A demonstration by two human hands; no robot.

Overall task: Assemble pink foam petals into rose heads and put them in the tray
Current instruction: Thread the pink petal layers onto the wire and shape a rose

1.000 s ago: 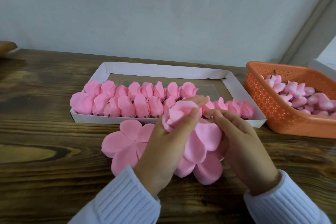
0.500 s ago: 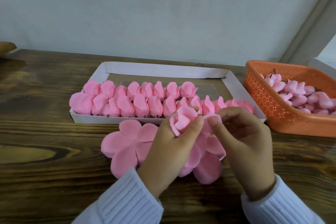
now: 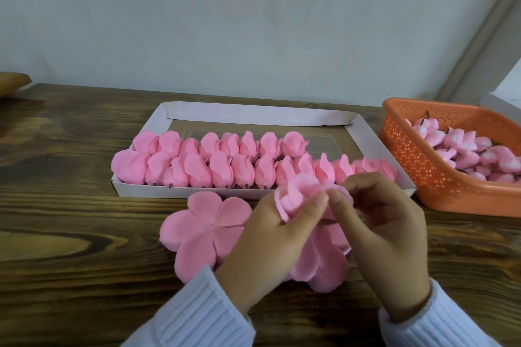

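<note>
A half-wrapped pink rose head [image 3: 296, 194] is pinched between my left hand [image 3: 270, 242] and my right hand [image 3: 386, 234], just in front of the white cardboard tray [image 3: 253, 115]. Its loose outer petals [image 3: 318, 265] hang down between my palms. My thumb tips meet on one petal at the bud's right side. Two rows of finished rose heads [image 3: 214, 160] fill the tray's near half. A flat five-petal foam piece [image 3: 205, 228] lies on the table left of my left hand.
An orange perforated basket [image 3: 417, 166] at the right holds several small pink buds [image 3: 473, 152] with dark stems. The dark wooden table [image 3: 70, 234] meets a pale wall behind. A brown object [image 3: 11, 82] sits at the far left edge.
Both hands have folded the outer petals up around the bud. My right hand's fingers rose from the lower petals to the bud's top, and the rose now looks more closed.
</note>
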